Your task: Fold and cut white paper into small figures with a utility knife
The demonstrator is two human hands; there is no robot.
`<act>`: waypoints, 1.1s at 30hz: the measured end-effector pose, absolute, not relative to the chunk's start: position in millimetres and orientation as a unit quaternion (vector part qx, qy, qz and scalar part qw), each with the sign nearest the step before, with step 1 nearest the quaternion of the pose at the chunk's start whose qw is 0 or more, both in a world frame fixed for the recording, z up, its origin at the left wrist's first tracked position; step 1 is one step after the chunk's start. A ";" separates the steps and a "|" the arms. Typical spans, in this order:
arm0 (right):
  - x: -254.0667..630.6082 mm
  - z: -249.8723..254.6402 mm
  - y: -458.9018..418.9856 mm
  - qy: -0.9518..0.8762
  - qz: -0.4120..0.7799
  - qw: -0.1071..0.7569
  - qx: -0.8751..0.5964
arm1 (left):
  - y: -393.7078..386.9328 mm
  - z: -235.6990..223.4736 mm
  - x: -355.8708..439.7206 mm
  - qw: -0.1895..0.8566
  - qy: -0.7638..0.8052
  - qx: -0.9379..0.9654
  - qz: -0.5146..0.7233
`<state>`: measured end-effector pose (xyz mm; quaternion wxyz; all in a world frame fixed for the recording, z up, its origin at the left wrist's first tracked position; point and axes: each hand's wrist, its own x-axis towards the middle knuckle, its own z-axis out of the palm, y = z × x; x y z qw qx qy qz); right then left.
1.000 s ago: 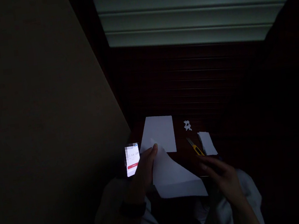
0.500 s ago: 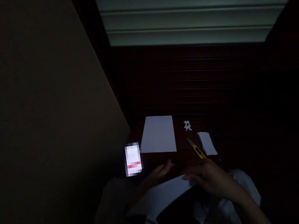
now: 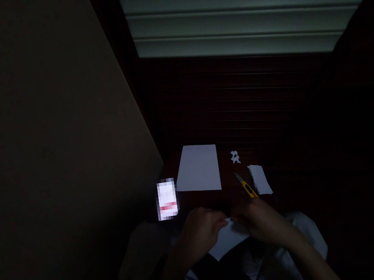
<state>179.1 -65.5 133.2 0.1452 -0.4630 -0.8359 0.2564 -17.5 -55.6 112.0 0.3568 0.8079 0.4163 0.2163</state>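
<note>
The scene is very dark. My left hand [image 3: 201,231] and my right hand [image 3: 258,221] meet over a white folded sheet of paper [image 3: 228,242] held above my lap, each pinching its top edge. The fingertips of both hands nearly touch at the paper's upper corner. Only a small part of the sheet shows below my hands. Behind them, a yellow utility knife [image 3: 246,186] lies on the dark table.
A flat white sheet [image 3: 198,168] lies on the dark wooden table [image 3: 277,146]. A lit phone [image 3: 167,199] glows at its left. A small cut paper scrap [image 3: 234,156] and a folded white paper piece [image 3: 260,179] sit right of the knife. A wall stands on the left.
The paper, first held up unfolded in my left hand, has been brought down and folded smaller. My right hand moved left to meet the left hand on it.
</note>
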 end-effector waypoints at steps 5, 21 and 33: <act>187.9 139.8 -70.2 -0.826 0.324 0.147 -0.437 | -52.1 106.2 -24.9 0.369 0.423 0.805 0.191; 250.6 142.4 -64.5 -0.725 0.421 0.216 -0.501 | -41.1 103.3 -59.1 0.464 0.409 0.776 0.124; 190.8 109.9 -72.0 -0.793 0.349 0.154 -0.474 | -53.7 106.3 -45.1 0.461 0.392 0.787 0.123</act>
